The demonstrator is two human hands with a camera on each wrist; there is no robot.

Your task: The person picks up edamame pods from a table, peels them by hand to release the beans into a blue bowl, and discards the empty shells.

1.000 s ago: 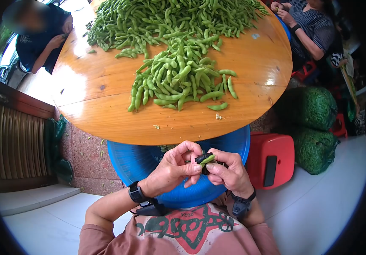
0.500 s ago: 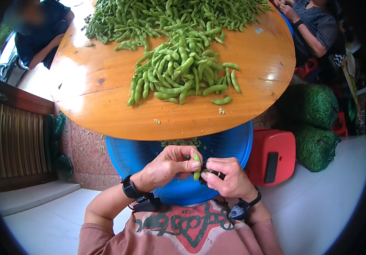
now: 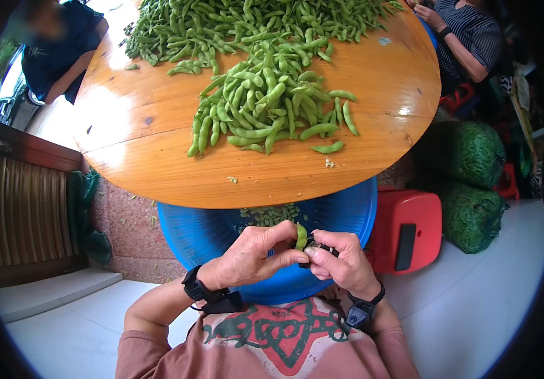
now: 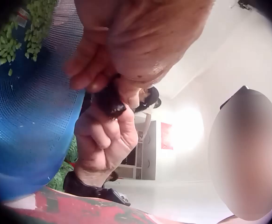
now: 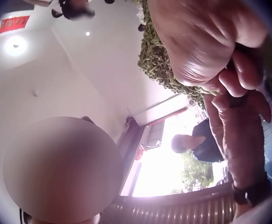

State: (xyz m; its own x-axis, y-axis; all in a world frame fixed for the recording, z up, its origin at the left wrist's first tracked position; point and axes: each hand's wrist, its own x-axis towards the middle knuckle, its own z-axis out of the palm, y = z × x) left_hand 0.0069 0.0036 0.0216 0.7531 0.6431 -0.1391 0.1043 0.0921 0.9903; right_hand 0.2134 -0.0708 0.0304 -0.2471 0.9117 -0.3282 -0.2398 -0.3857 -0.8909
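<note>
Above a blue basin [image 3: 180, 237], my left hand [image 3: 246, 256] pinches a green edamame pod [image 3: 301, 237] by thumb and fingertips, the pod standing nearly upright. My right hand [image 3: 349, 260] is right beside it, curled round a small black object [image 3: 327, 249] with a pale patch; its exact kind I cannot tell. In the left wrist view the black object [image 4: 110, 103] shows as a dark, glossy lump between the two hands. Shelled beans [image 3: 272, 215] lie in the basin, partly under the table edge.
A wooden table [image 3: 133, 164] bears a small heap of pods [image 3: 259, 107] and a larger pile [image 3: 221, 25] behind. A red stool [image 3: 420, 221] and stacked green net sacks [image 3: 468, 215] stand at right. Two people sit across the table, at left and right.
The pod, earlier lying slanted across the black object between both hands, now stands upright in my left fingertips. My right hand keeps the black object close by it.
</note>
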